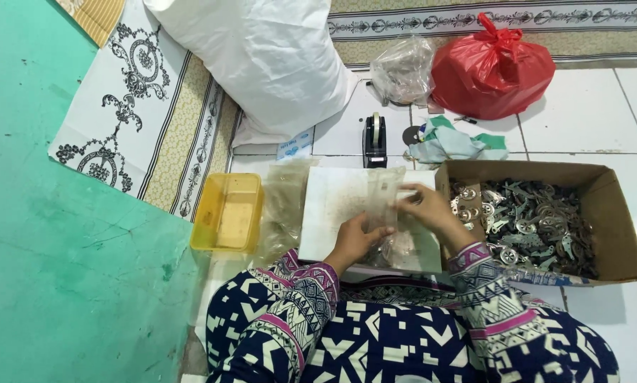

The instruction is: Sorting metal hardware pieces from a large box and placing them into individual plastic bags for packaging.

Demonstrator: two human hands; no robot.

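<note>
Small clear plastic bag (389,213) sits between both hands, held up just over a white board (332,206) that rests in front of the person's lap. Left hand (354,240) is closed on the bag's lower left edge, thumb on top. Right hand (426,207) pinches the bag's upper right part, fingers curled narrow. Something pale and roundish shows thru the bag's bottom, prob. a few metal bits, but too blurred to be sure.

Right beside the right hand, touching the board's edge, is an open cardboard box (613,220) w/ a heap of small flat metal parts (531,227), silvery, many w/ round ends. Box looks well filled, so by my read lots of parts are left to pack & the work is far from over. No finished packed bags are in view that I can pick out, so can't tell how many are done.

Left of the board lies a stack of empty clear bags (284,206), then a yellow plastic tub (227,211), which looks empty. Behind the board stands a black tape dispenser (374,140), w/ a crumpled green-and-white cloth (449,142) near it. Further back: a tied red bag (492,67), a knotted clear bag (402,69) and a big white sack (261,60). Floor is white tile (588,113) w/ a patterned mat (119,120) at left.
</note>
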